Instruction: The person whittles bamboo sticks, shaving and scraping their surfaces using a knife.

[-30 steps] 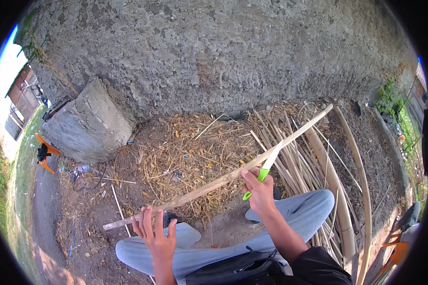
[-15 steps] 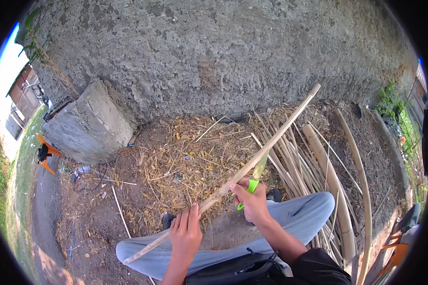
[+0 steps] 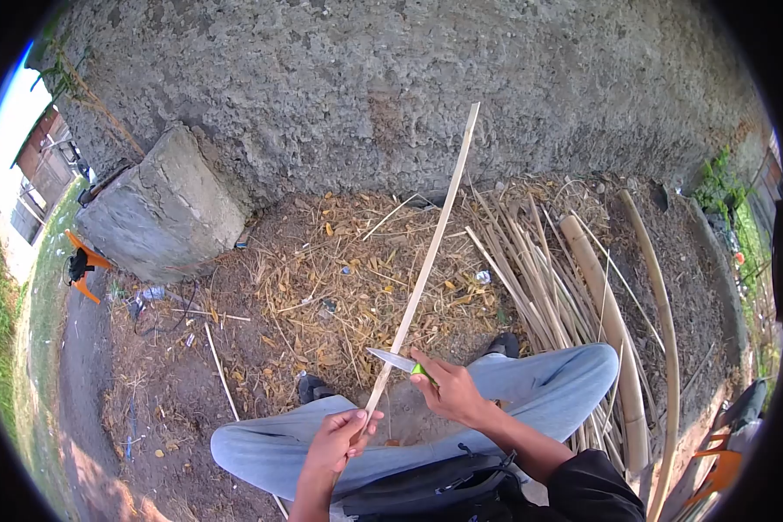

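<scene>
Bamboo strip (image 3: 431, 252) slants up the frame's centre; our left hand (image 3: 329, 444) pinches its lower part, our right hand (image 3: 457, 394) grips the green-handled knife (image 3: 393, 358). We best angle the edge clear of the left.

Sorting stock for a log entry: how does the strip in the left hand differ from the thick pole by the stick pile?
The strip is narrow; the thick pole is far wider and rounded.
The strip is held up by the left hand, with the knife across it; the thick pole lies beside the stick pile.
Both are long and tan.
</scene>
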A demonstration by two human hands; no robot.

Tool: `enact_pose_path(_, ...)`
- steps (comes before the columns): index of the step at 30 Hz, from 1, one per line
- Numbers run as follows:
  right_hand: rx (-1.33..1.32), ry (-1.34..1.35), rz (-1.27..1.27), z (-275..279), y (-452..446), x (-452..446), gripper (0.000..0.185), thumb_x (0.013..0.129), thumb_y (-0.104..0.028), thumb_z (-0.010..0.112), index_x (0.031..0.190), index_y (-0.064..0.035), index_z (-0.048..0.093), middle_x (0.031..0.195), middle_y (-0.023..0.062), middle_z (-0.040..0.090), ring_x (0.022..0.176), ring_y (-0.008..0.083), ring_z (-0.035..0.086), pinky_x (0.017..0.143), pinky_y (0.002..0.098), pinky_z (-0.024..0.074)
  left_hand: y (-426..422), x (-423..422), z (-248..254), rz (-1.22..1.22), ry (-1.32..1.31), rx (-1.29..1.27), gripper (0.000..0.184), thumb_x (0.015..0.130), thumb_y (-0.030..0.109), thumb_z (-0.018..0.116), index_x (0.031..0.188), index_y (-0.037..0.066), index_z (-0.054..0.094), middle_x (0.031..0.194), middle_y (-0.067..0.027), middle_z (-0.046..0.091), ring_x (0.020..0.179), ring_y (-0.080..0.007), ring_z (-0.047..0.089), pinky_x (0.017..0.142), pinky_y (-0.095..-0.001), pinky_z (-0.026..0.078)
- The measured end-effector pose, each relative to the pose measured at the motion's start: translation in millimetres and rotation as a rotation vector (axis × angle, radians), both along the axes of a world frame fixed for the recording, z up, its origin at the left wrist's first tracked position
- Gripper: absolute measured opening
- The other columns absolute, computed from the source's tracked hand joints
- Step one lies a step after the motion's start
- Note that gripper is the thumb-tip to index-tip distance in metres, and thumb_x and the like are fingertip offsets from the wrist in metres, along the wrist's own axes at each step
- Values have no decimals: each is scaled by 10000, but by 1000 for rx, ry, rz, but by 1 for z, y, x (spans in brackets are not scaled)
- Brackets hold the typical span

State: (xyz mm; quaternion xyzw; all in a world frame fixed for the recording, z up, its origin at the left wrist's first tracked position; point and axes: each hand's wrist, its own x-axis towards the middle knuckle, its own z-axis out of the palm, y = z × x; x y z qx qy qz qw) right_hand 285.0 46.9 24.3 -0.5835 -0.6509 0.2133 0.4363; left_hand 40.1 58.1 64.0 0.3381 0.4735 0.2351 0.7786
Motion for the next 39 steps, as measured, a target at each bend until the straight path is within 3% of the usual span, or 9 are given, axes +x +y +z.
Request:
enact_pose_path(8, 243, -227, 37, -14, -1, -11, 398, 861, -199, 762, 1208, -32, 661, 701, 70, 591, 512, 253, 581, 453, 379, 453, -9, -2, -37, 14, -23, -97, 351, 1062, 248, 487, 1118, -66, 635, 654, 22, 492, 437, -41, 357, 416, -208, 272)
enact_pose_path(12, 192, -265, 13, -12, -2, -11, 388, 857, -204, 764, 1192, -34, 670, 672, 61, 558, 504, 240, 572, 434, 373, 435, -15, 3, -35, 30, 61, -14, 345, 1062, 238, 485, 1115, -64, 644, 626, 31, 469, 436, -35, 352, 413, -210, 254)
enact_pose_path(18, 231, -308, 48, -29, 0, -9, 381, 845, -248, 774, 1161, -58, 677, 651, 40, 546, 506, 223, 585, 415, 368, 435, -12, 0, -35, -1, 12, -128, 350, 1060, 239, 487, 1126, -65, 647, 611, 37, 449, 446, -33, 343, 426, -212, 247)
enact_pose_path(27, 176, -322, 26, -26, 0, -9, 332, 851, -260, 763, 1104, -60, 684, 646, 34, 557, 500, 222, 599, 411, 366, 448, -18, 2, -33, 15, 81, -73, 326, 1063, 246, 487, 1072, -39, 645, 609, 41, 431, 454, -29, 341, 422, -214, 239)
enact_pose_path(39, 283, -337, -5, -31, 1, -6, 334, 837, -261, 772, 1090, -58, 691, 653, 31, 574, 488, 210, 595, 407, 362, 444, -23, 0, -29, 3, 62, -88, 305, 1067, 225, 480, 1063, -46, 621, 623, 34, 433, 461, -35, 353, 420, -218, 246)
